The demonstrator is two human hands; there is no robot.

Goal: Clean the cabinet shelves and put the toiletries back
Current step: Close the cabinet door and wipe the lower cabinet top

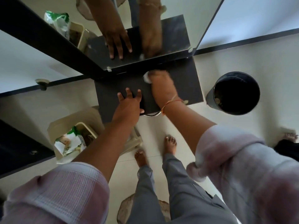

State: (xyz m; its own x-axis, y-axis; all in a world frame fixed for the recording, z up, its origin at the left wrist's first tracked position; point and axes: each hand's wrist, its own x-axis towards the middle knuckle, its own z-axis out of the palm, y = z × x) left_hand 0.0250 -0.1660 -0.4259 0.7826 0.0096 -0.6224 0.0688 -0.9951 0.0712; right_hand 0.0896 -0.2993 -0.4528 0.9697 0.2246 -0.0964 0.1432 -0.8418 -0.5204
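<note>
1. A pale tiled floor (242,65) spreads across the room in soft, even light.
2. A dark skirting strip (242,41) runs along the foot of a plain white wall (262,16).
3. A mirror (195,18) with a black frame (40,34) reflects the floor.
4. A black bucket (210,99) stands to the right.
5. A round mottled mat (127,206) lies on the tiles.

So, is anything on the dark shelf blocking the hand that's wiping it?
Nothing visible does. The right hand holds a white cloth on the shelf near the mirror; only the left hand rests flat beside it. The basket sits off to the left.
</note>
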